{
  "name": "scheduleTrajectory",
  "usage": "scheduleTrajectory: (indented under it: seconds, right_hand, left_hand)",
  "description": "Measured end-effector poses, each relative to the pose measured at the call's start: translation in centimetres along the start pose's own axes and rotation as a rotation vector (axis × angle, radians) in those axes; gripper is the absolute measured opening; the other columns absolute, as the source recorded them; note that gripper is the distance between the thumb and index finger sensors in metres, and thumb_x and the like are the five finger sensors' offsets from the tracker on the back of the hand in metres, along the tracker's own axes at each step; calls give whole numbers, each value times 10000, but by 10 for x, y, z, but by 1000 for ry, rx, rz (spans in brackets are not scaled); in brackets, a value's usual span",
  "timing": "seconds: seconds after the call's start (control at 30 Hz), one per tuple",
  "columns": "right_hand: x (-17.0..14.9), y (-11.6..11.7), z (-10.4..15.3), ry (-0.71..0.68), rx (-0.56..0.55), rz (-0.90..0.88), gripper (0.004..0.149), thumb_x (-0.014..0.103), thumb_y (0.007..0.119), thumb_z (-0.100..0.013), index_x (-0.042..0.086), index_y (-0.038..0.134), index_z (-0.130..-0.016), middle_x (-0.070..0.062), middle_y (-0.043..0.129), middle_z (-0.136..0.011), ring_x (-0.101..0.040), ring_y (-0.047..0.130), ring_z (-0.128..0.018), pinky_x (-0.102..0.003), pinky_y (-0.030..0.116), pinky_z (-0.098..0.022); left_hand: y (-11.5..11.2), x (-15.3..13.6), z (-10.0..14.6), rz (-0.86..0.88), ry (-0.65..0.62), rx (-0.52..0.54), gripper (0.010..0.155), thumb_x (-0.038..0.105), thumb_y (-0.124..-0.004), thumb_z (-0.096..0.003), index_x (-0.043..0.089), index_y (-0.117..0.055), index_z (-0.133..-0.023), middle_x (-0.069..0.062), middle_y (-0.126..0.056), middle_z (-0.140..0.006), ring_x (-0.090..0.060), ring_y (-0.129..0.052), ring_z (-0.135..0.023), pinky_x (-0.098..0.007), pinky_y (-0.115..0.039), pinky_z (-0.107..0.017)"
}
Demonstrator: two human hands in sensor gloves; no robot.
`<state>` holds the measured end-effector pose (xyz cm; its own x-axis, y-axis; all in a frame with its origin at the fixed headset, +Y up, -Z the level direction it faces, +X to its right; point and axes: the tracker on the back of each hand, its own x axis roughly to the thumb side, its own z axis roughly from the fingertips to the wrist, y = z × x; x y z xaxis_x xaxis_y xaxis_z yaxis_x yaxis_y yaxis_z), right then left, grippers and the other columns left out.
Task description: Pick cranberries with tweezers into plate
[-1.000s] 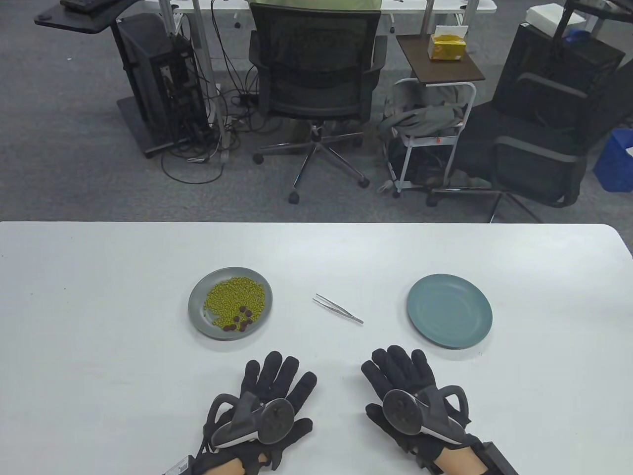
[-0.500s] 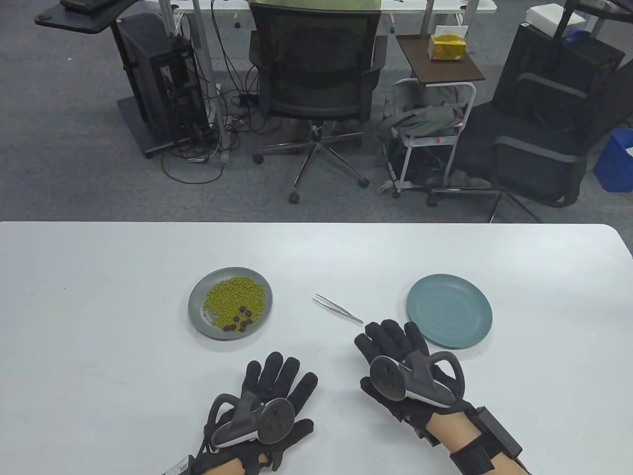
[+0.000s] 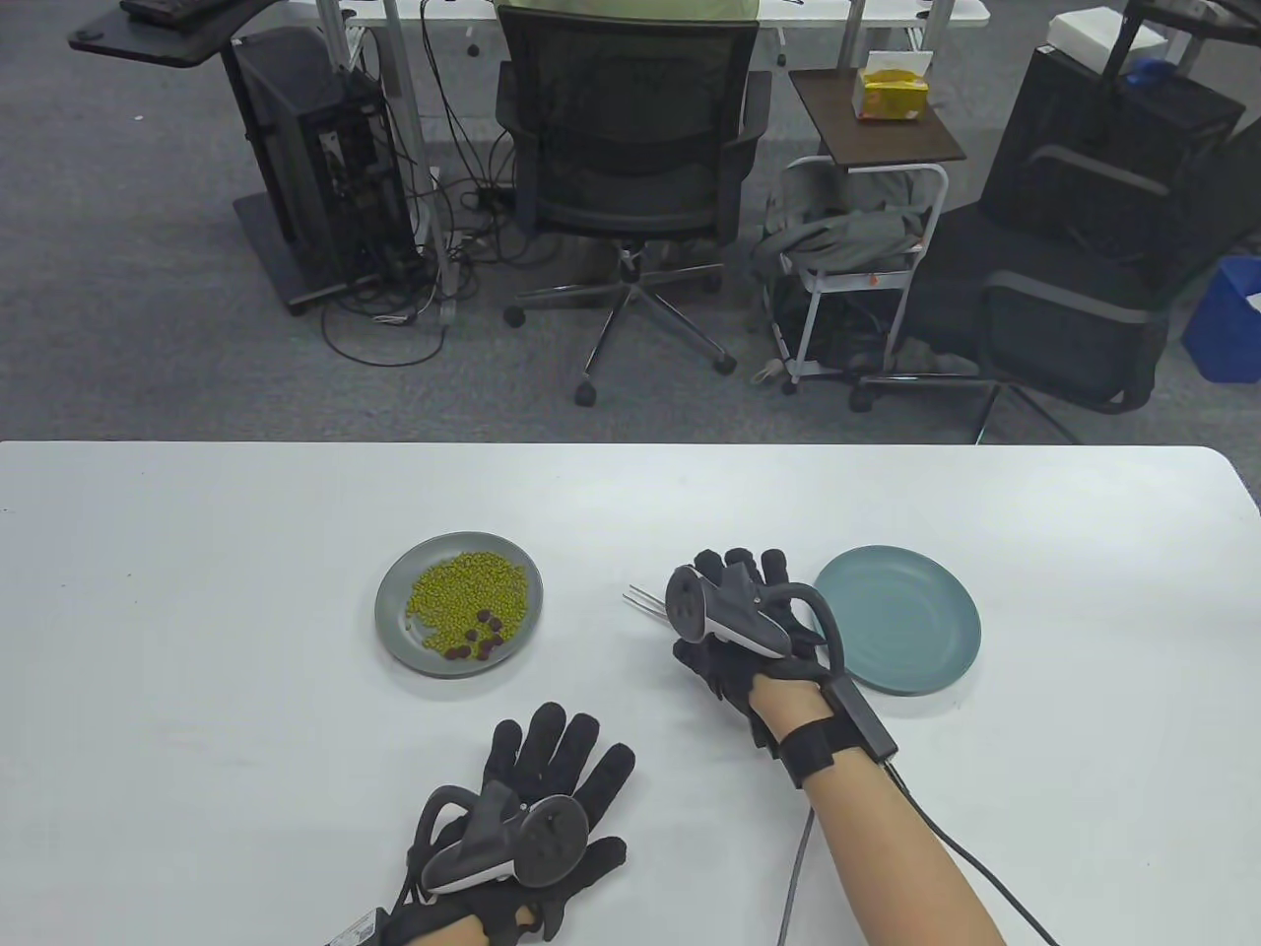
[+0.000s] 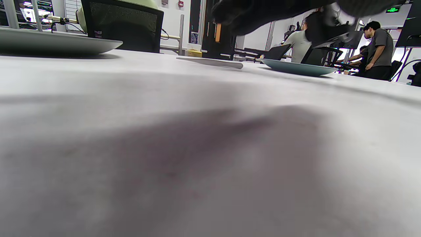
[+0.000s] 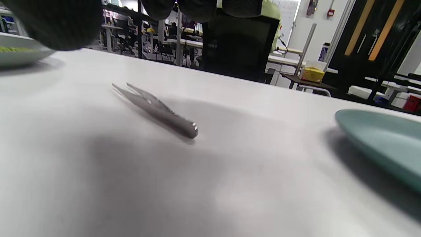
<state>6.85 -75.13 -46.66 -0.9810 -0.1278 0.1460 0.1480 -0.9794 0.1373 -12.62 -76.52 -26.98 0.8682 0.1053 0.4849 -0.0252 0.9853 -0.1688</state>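
Metal tweezers [image 5: 158,110] lie flat on the white table; only their tips [image 3: 638,596] show in the table view. My right hand [image 3: 737,583] hovers just above them, fingers spread and not touching. A grey plate [image 3: 394,631] to the left holds green beans [image 3: 468,589] and several dark red cranberries [image 3: 480,636] at its near edge. An empty teal plate [image 3: 901,621] lies to the right of my right hand. My left hand [image 3: 552,754] lies flat and empty on the table near the front. The left wrist view shows the tweezers [image 4: 210,62] and the teal plate [image 4: 296,67] far off.
The white table [image 3: 197,690] runs the full width. Beyond its far edge stand an office chair [image 3: 630,148], a computer tower [image 3: 325,168] and a small cart [image 3: 857,276]. A cable [image 3: 946,838] trails from my right wrist.
My right hand has moved forward and left from the table's front to above the tweezers, covering most of them. My left hand has not moved.
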Motion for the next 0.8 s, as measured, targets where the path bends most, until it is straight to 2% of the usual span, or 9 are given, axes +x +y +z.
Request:
scheduleTrajectory:
  seconds: [0.2,0.27,0.3,0.4,0.57,0.73,0.8]
  right_hand:
    - [20,23,-29,95,102,60,800,618,680,-325,380,320,-998,92,293,-1122,-252,331,-1100,-536,217,-809]
    - [26,26,-34,89,99,110,721,595,688,-327,371,482,-981,82,481,-1098,-240,471,-1080,-534,261,-811]
    - [26,24,-35,90,92,93,712,586,690,-328,352,504,-975,62,528,-1078,-225,590,-1042,-525,306,-811]
    - [29,21,-38,109,19,81,643,556,769,-307,364,641,-907,66,669,-1011,-218,706,-980,-520,359,-810]
    - [34,18,-37,116,-38,89,520,511,820,-296,384,757,-796,76,790,-908,-197,818,-887,-510,423,-799]
    - [38,18,-29,84,-59,209,494,517,748,-321,384,729,-796,80,790,-890,-182,832,-870,-497,424,-802]
    - [32,15,-23,69,-84,173,493,530,710,-328,376,708,-797,71,817,-887,-183,867,-855,-490,451,-796]
  left_hand:
    - [0,-1,0,-9,7,16,824,718,-621,-442,476,-109,-1039,40,-140,-1146,-317,-29,-1075,-605,-70,-736]
    - [0,-2,0,-5,8,10,825,719,-620,-442,475,-108,-1040,39,-139,-1147,-317,-29,-1075,-605,-69,-735]
    - [0,-2,0,1,10,8,825,718,-620,-442,474,-107,-1040,40,-138,-1146,-319,2,-1074,-604,-68,-736]
    - [0,-3,0,0,13,10,825,718,-620,-443,473,-108,-1041,39,-140,-1146,-320,-30,-1074,-604,-70,-735]
    - [0,-2,0,1,12,7,824,720,-619,-442,476,-107,-1040,40,-138,-1146,-318,2,-1075,-604,-69,-736]
    - [1,-3,1,7,11,11,824,719,-619,-441,476,-108,-1039,41,-140,-1146,-316,-29,-1075,-604,-71,-736]
    - [2,-4,1,16,12,14,824,720,-619,-441,477,-106,-1039,40,-138,-1146,-317,-29,-1075,-605,-70,-736]
